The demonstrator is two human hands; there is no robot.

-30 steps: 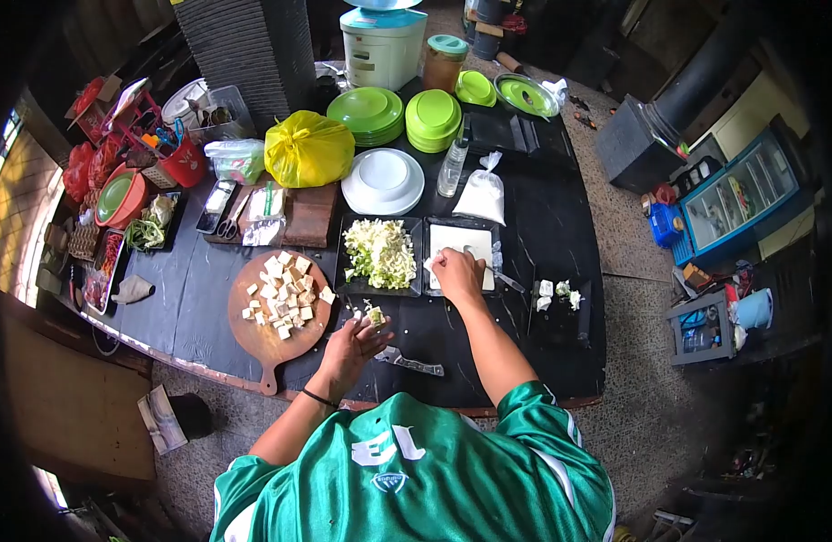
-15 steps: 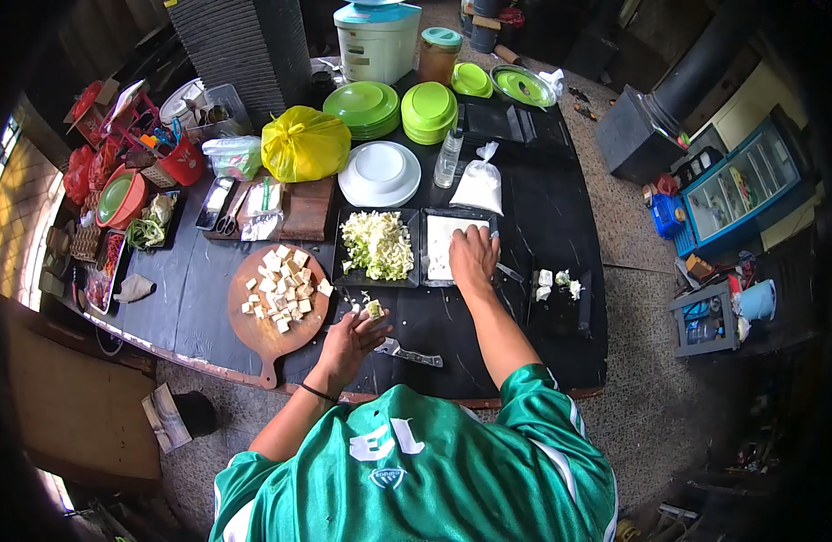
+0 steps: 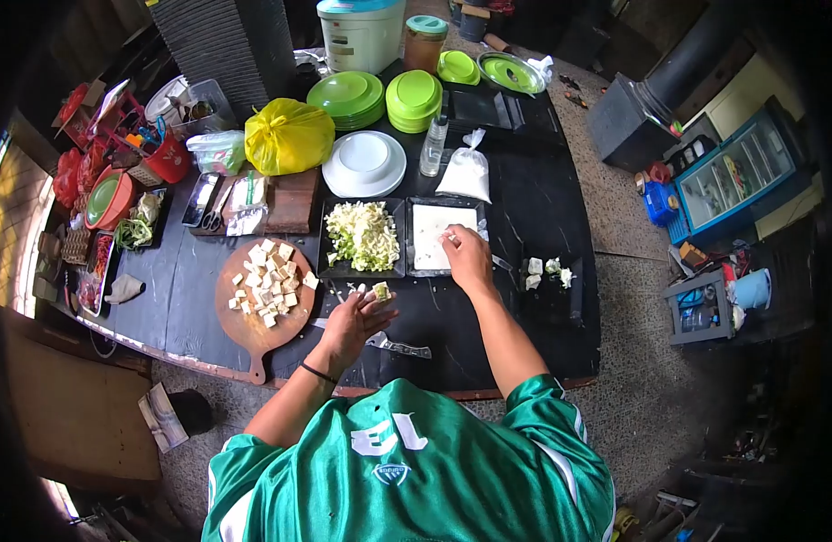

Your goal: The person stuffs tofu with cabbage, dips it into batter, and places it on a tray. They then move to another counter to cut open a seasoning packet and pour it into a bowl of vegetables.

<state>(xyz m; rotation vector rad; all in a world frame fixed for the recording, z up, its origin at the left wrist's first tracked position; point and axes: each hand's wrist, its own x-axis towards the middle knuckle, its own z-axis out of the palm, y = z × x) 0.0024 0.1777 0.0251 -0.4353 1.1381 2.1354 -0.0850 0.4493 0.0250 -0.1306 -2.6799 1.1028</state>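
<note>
My left hand (image 3: 353, 323) is palm up near the table's front edge, with a stuffed tofu piece (image 3: 381, 291) resting on its fingers, which are spread. My right hand (image 3: 466, 255) is over a black tray of white powder or batter (image 3: 431, 237), fingertips bunched at its surface; what they hold is too small to name. Left of it stands a tray of chopped cabbage and greens (image 3: 362, 237). Cut tofu cubes (image 3: 271, 282) lie on a round wooden board (image 3: 235, 325). A knife (image 3: 399, 347) lies beside my left hand. A few coated pieces (image 3: 534, 274) sit on the right-hand tray (image 3: 551, 303).
Behind the trays are white plates (image 3: 364, 163), a yellow bag (image 3: 289, 137), green plates (image 3: 345, 98), a bottle (image 3: 433, 146) and a bag of white powder (image 3: 468, 173). Scissors (image 3: 218, 215) lie by a wooden block (image 3: 294, 203). Baskets and vegetables crowd the left end.
The fingers of my right hand have drawn together over the white tray. My left hand is turned more palm up, the piece still on it. The view has shifted slightly.
</note>
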